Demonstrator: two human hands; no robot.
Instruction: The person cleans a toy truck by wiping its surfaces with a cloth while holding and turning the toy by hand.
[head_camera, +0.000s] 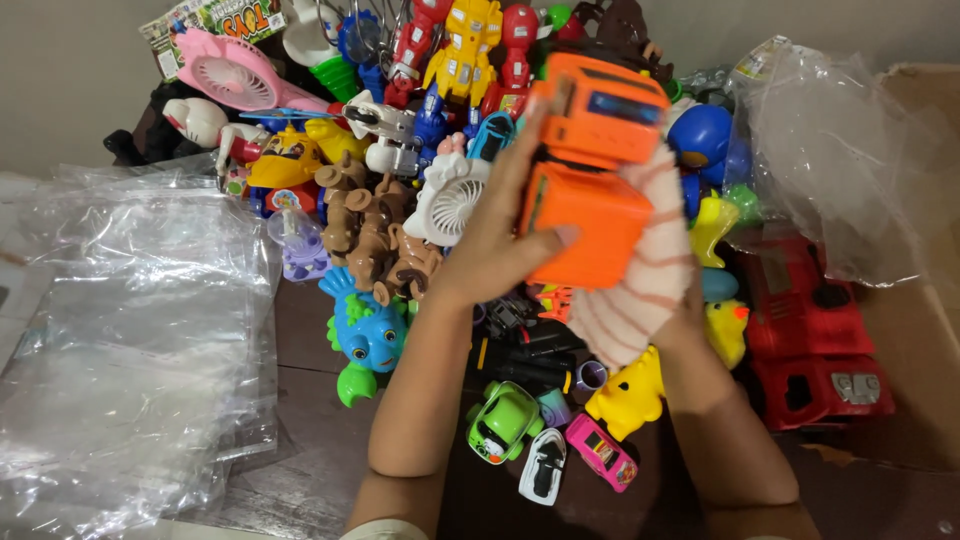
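An orange toy truck (590, 170) is held up above the middle of the dark wooden desk (300, 470), over a heap of toys. The left hand (500, 235) is closed on the truck's left side: the thumb is laid across the orange front face and the fingers are stretched up along the side toward the cab. The right hand (690, 300) is mostly hidden behind a white cloth with thin red stripes (640, 270), which is pressed against the truck's right side and lower edge; how far that hand is curled cannot be told, though the cloth is clearly gripped and kept against the toy.

Below the hands, a green toy car (503, 420), a white toy car (545, 466) and a pink toy car (601, 452) are seen lying close together near the desk's front edge. A blue toy fish (368, 335) is placed just left of the left forearm, and a white toy fan (447, 200) is partly covered by the left hand. A stack of clear plastic bags (130, 340) is spread along the desk's left edge. A red toy truck (815, 335) is set at the right edge.
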